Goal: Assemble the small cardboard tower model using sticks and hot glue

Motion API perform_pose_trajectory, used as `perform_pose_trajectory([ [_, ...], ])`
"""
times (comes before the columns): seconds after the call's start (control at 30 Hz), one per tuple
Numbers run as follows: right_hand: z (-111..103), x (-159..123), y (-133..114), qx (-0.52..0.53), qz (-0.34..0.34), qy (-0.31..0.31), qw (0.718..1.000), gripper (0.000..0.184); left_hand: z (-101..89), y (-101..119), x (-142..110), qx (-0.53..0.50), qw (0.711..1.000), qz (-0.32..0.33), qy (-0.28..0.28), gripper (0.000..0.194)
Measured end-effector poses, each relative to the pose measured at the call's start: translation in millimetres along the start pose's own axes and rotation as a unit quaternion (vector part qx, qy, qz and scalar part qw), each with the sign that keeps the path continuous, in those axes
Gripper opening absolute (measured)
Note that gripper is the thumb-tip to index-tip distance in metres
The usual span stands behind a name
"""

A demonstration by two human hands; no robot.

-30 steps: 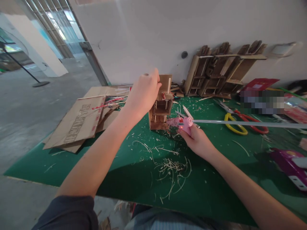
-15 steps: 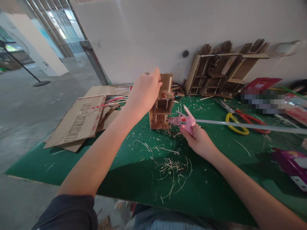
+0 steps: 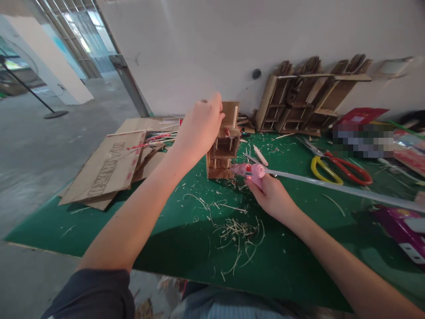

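Note:
A small cardboard model building (image 3: 226, 153) with stacked open floors and thin white posts stands upright on the green table. My left hand (image 3: 202, 122) is closed on its upper left edge; the fingertips behind the cardboard are partly hidden. In my right hand (image 3: 270, 195) is a pink hot glue gun (image 3: 253, 173), its small red light lit. The gun's nozzle points left and meets the lowest floor at its right side; whether it touches I cannot tell. A long clear glue stick (image 3: 332, 182) sticks out of the gun's back end toward the right.
Flat cardboard sheets (image 3: 106, 173) lie at left. Thin shavings (image 3: 239, 232) are strewn in front of the model. Scissors with yellow and red handles (image 3: 341, 170), a craft knife (image 3: 260, 155) and a purple power strip (image 3: 398, 230) lie at right. A larger cardboard structure (image 3: 302, 102) leans against the wall.
My right hand has brought the glue gun slightly left, its nozzle now further in at the lowest floor, and the glue stick tilts more. My left hand keeps its hold on the model.

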State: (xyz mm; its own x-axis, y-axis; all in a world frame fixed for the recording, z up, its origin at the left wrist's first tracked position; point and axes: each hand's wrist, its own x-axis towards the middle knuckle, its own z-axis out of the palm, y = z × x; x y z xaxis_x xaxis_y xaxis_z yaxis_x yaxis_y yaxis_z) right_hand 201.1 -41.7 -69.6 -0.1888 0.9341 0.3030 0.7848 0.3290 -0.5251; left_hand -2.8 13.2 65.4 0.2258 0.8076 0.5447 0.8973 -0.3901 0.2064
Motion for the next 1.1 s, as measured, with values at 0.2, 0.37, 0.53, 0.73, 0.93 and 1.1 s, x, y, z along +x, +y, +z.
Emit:
perform_pose_trajectory([
  [0.2,2,0,1,-0.026,-0.010,0.004,1.000,0.031,-0.6,1,1,-0.016,1.000,-0.011,-0.005,0.017],
  [0.37,-1,-1,1,-0.003,0.003,0.009,1.000,0.030,-0.3,-1,1,0.008,1.000,0.010,0.006,0.017],
  [0.53,5,1,-2,-0.031,-0.022,0.004,0.999,0.030,1.0,-1,0,0.015,1.000,0.013,0.007,0.018],
  [0.73,10,0,-3,-0.061,-0.030,0.013,0.998,0.034,0.3,-1,0,0.015,1.000,0.013,0.005,0.017],
  [0.93,3,-1,1,0.005,0.011,0.035,0.999,0.031,0.4,-3,0,0.011,1.000,0.013,0.009,0.017],
  [1.1,-2,4,4,0.112,0.072,0.006,0.991,0.031,2.7,-6,0,-0.012,1.000,0.020,0.012,0.017],
])
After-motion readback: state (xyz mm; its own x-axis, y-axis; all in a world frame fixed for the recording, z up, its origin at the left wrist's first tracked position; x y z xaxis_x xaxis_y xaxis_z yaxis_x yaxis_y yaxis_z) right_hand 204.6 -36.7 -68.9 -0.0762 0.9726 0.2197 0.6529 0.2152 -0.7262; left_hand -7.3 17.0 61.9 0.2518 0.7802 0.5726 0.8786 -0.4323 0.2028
